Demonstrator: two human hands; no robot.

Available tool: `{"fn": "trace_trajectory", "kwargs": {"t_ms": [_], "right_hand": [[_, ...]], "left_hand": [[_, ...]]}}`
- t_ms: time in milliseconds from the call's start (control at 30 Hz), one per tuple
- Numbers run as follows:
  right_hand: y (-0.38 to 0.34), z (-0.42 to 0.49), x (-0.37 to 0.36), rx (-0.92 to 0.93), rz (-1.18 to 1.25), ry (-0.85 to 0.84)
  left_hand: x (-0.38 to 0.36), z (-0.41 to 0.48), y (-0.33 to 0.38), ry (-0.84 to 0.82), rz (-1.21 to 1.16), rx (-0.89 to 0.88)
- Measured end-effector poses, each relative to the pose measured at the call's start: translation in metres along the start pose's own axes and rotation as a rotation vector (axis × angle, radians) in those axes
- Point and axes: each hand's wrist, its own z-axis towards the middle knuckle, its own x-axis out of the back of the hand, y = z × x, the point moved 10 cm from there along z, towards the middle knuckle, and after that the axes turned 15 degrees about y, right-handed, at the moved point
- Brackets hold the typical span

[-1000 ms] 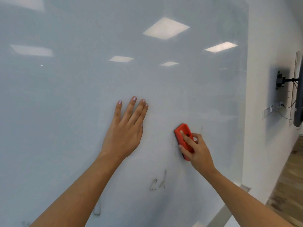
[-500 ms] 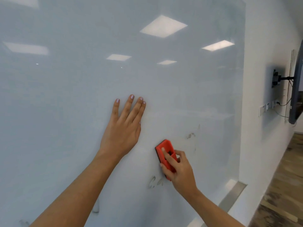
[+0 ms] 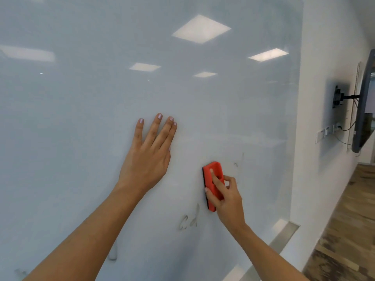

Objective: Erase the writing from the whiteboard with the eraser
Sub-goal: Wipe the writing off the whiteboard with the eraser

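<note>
Left hand (image 3: 148, 159) is pressed flat on the big glossy pale-grey whiteboard (image 3: 81, 98), palm to the surface, fingers straight & pointing up, slightly fanned, thumb tucked along the side; nothing in it. Forearm runs down-left to the frame's bottom edge.

Right hand (image 3: 225, 196) sits lower & to the right of the left, well apart from it. It's wrapped round a red-orange rectangular plastic eraser w/ a dark felt strip (image 3: 213, 185): index finger laid along the back of the block, thumb on the near edge, other fingers curled behind. Wrist bent, forearm slanting down-right out of view.

Eraser stands roughly upright, long axis vertical, top tilted a little right, felt side against the board. About half its length sticks out above the right hand.

Faint grey writing marks (image 3: 189, 220) remain just below-left of the right hand, reading approx. "c d", smudgy. Another thin faded stroke (image 3: 239, 161) lies just right of the eraser's top. A blurred smear (image 3: 112, 254) shows beside the left forearm, too vague to read. Board reflects square ceiling lights (image 3: 200, 29) above both hands.
</note>
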Motion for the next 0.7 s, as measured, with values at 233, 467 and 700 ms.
{"fn": "trace_trajectory", "kwargs": {"t_ms": [233, 467, 700], "right_hand": [[0.093, 0.028, 0.025, -0.522, -0.013, 0.192], [0.089, 0.03, 0.023, -0.483, -0.025, 0.2], [0.123, -0.013, 0.024, -0.653, -0.05, 0.198]], "left_hand": [[0.0, -0.001, 0.002, -0.011, 0.021, -0.017], [0.0, -0.001, 0.002, 0.007, 0.004, -0.006], [0.0, -0.001, 0.002, 0.016, 0.016, -0.007]]}}
